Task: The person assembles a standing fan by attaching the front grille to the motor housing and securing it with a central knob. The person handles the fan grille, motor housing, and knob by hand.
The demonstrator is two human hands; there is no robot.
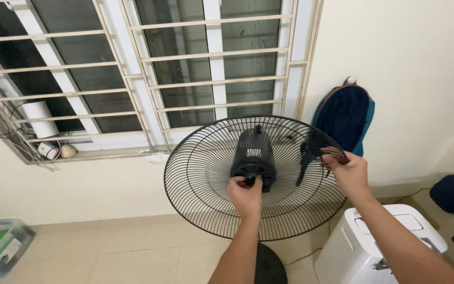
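In the head view, a standing fan faces the camera with its rear wire guard point(206, 173) in place, a round black cage of thin spokes. At the centre of the guard sits the black motor housing point(254, 150), ribbed and barrel-shaped, with a ring nut point(253, 176) around its front.

The left hand point(246, 193) is raised to the hub, its fingers closed around the lower edge of the ring nut. The right hand point(349, 171) is at the right rim of the guard, fingers curled tight on the wire there. A dark fan blade point(307, 158) hangs just beside that hand, in front of the spokes; whether the hand also pinches the blade I cannot tell.

Below the guard, the round black base point(269, 265) of the fan stands on the tiled floor point(132, 252). At lower right is a white box-shaped appliance point(363, 247) with a flat lid. At lower left stands a clear plastic bin point(0, 246) holding something green and something white, too blurred to name.

A dark blue backpack point(345, 115) hangs on the wall right of the barred window point(148, 73). A white cylinder point(40, 118) and tangled cables lie on the sill.
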